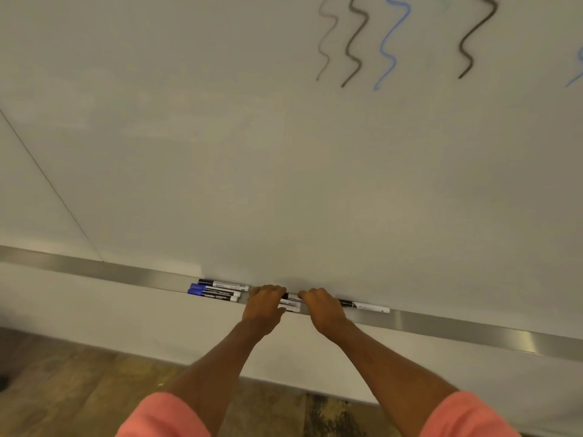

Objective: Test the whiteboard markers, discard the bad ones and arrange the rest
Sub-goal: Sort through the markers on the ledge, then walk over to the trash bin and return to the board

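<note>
On the metal tray (473, 331) under the whiteboard (220, 152), as recorded in the head view, the markers are laid in a row. The left hand (263, 305) and right hand (321, 307) are curled, knuckles up, over a black marker (291, 297), which appears to be gripped at both ends. Other markers (288, 308) are seen just below it, between the hands. Three capped markers (217, 291) are grouped left of the left hand. A white marker (369, 308) is laid beside the right hand. Wavy test strokes (356, 42) are drawn above.
</note>
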The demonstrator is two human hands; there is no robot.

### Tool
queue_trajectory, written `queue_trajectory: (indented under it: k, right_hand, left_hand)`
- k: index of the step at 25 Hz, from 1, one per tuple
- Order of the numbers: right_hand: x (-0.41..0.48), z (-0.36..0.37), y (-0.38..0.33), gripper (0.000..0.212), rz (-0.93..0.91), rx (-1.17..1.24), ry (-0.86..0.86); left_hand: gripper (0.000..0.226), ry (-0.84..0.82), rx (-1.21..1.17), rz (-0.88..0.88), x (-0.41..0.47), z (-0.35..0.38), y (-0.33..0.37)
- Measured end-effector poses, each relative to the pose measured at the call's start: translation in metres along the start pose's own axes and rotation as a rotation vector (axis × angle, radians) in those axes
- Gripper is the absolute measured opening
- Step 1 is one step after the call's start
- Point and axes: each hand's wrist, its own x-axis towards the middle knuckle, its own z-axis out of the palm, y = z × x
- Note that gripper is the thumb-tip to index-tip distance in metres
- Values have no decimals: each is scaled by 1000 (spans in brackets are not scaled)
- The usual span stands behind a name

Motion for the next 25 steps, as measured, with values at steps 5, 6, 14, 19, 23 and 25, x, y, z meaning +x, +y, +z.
queue_trajectory:
  k: [5, 6, 14, 19, 23, 25]
  right_hand:
    - [22, 10, -14, 37, 58, -65, -48]
    - [26, 10, -17, 37, 59, -74, -50]
    - [46, 27, -27, 42, -48, -19, -7]
    - [36, 33, -24, 36, -103, -23, 128]
    - [19, 28, -5, 43, -105, 24, 212]
    - [5, 26, 9, 45, -93, 38, 222]
  left_hand:
    - [34, -36, -87, 29, 8, 7, -23]
    - [36, -40, -97, 26, 9, 8, -25]
    - [40, -40, -59, 37, 14, 13, -39]
    - [40, -35, -32, 50, 13, 18, -37]
    - [42, -55, -38, 51, 10, 23, -21]
    - [43, -79, -33, 66, 8, 27, -5]
